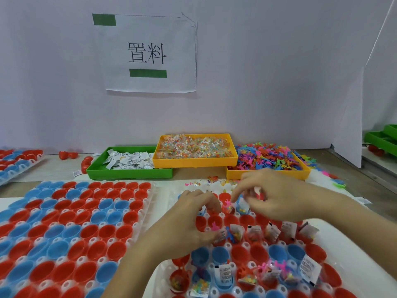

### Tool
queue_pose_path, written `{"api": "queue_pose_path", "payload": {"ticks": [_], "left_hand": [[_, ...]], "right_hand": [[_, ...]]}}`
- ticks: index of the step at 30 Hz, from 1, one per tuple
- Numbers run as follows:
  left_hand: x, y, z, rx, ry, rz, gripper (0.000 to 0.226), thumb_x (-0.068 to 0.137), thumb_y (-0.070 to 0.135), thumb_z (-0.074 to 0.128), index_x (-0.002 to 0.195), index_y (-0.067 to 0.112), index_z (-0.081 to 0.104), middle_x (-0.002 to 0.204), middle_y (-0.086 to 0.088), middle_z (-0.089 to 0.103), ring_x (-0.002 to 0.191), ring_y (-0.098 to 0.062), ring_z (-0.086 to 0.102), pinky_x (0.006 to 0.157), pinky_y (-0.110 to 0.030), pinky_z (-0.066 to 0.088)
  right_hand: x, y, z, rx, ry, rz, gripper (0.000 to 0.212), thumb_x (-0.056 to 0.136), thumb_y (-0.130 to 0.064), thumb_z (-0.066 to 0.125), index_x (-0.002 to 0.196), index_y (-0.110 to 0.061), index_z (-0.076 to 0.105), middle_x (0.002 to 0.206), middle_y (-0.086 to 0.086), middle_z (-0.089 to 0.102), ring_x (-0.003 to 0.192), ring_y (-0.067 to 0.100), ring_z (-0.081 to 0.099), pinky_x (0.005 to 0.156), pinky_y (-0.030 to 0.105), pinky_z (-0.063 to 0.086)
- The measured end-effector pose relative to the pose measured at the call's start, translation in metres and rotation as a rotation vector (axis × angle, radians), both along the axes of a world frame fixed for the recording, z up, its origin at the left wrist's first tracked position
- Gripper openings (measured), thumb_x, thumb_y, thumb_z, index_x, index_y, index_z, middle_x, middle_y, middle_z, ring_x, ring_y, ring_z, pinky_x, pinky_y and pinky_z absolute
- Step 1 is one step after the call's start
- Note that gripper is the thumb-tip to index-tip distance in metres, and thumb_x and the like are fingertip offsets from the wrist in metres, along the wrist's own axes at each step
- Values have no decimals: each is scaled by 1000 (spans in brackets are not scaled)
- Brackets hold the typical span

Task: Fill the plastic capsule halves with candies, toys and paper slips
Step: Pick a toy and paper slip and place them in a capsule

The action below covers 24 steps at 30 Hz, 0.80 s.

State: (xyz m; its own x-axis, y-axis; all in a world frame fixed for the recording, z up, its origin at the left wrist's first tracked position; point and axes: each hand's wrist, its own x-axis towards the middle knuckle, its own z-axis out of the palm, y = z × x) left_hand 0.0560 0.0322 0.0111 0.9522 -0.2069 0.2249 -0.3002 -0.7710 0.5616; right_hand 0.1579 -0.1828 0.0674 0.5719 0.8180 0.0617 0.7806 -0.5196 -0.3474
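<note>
Target | blue capsule half (242, 208) near working tray's (352, 250) far edge, under right hand (277, 195) | right fingers pinch, apparently a slip | left hand (189, 218) curled beside, contents unclear

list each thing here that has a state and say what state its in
left tray of capsule halves: halves all empty
right tray of capsule halves: some halves filled, some empty
green bin: partly filled with paper slips
upper yellow bin: full of candy packets
lower yellow bin: heaped with toys, some spilled
left hand: fingers curled over the right tray
right hand: fingers curled, hold unclear
wall sign: top corner peeling
</note>
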Motion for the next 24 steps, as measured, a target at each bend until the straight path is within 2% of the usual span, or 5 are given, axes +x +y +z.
{"api": "queue_pose_path", "payload": {"ticks": [4,7,12,19,24], "left_hand": [[0,0,1,-33,14,1,36,76,51,78,101,42,53,109,23,53,110,2,42,87,-6,33],[0,0,2,-98,-6,13,38,73,61,72,101,44,53,107,22,56,108,0,47,87,-11,38],[2,-2,1,-167,-114,117,47,73,71,57,114,49,48,105,26,53,104,1,49,80,-4,36],[5,-3,-1,-251,-225,220,49,78,61,56,123,46,43,107,29,51,99,0,51,71,-8,42],[5,-3,0,-268,-287,255,47,78,62,52,120,41,46,108,24,53,98,-8,54,70,-11,40]], "right_hand": [[44,-38,6,243,-68,-329,37,90,-5,57,79,-35,75,70,-8,70,54,5,54,56,20,43],[79,-77,-15,354,-45,-649,32,90,-3,56,78,-26,74,74,-2,73,70,25,68,71,39,56],[108,-117,-76,456,41,-1077,17,87,-2,62,88,-13,75,98,15,73,87,34,63,75,36,47],[106,-109,-110,244,-132,-1078,32,96,-19,60,124,-5,68,127,21,64,115,39,58,98,45,49],[98,-99,-104,214,-223,-1037,23,95,-19,64,112,-9,76,116,17,70,104,36,62,88,44,53]]}}
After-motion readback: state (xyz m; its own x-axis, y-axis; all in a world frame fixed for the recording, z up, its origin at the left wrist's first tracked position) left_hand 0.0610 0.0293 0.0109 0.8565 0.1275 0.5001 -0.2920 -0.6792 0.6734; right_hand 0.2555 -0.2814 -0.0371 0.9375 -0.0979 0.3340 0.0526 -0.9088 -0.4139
